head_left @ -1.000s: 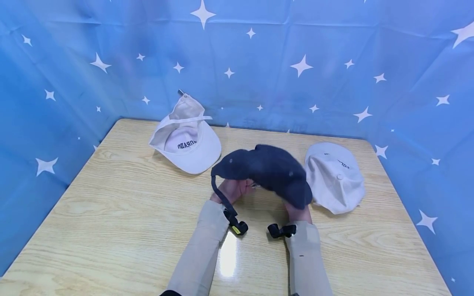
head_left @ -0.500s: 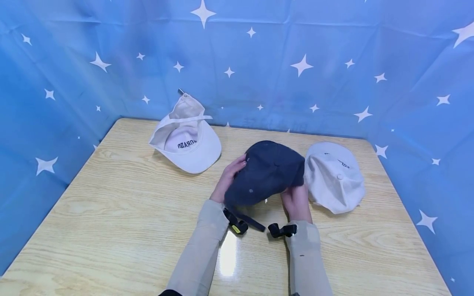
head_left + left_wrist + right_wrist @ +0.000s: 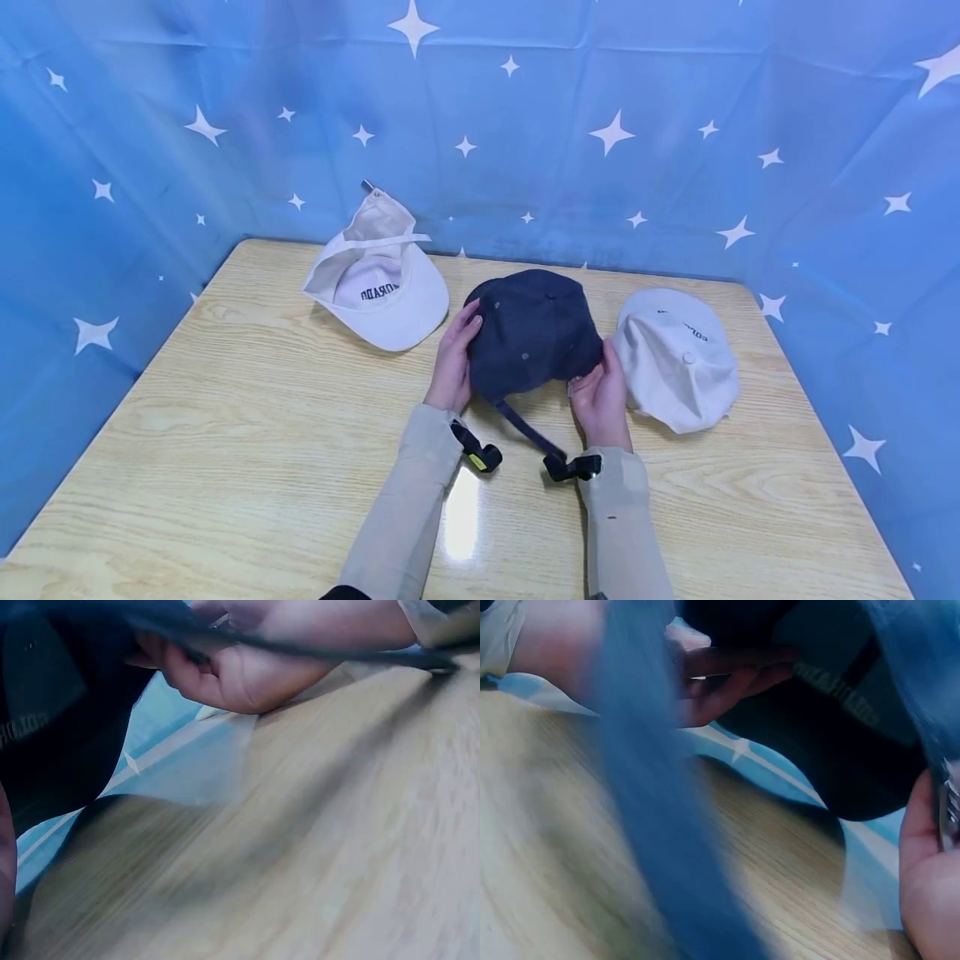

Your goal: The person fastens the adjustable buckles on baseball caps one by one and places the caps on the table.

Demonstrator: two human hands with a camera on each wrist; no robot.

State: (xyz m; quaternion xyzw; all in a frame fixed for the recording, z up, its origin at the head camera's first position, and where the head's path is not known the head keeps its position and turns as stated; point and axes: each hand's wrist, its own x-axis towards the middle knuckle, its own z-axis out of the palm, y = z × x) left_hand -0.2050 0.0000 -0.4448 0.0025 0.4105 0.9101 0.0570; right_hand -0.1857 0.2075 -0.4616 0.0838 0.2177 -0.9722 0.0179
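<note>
Between my two hands a navy baseball cap (image 3: 536, 333) is held above the table, crown up. My left hand (image 3: 453, 358) grips its left side near the brim, fingers over the outside and partly inside. My right hand (image 3: 602, 396) pinches the right back edge, beside a metal buckle (image 3: 951, 799). A loose navy strap (image 3: 528, 427) hangs from the cap's back edge toward my right wrist; it is a blurred band in the right wrist view. Lettering (image 3: 840, 694) shows inside the dark cap there. The brim is mostly hidden behind the crown.
A white cap (image 3: 412, 304) lies tipped at the back left, its inside and strap showing. Another off-white cap (image 3: 678, 362) lies crown up, close to my right hand. Behind the wooden table (image 3: 247, 433) hangs a blue curtain (image 3: 525, 183) with white stars.
The navy cap has been turned between my hands and raised slightly toward the back. Its strap has swung from the left to the right. The two pale caps stay put.
</note>
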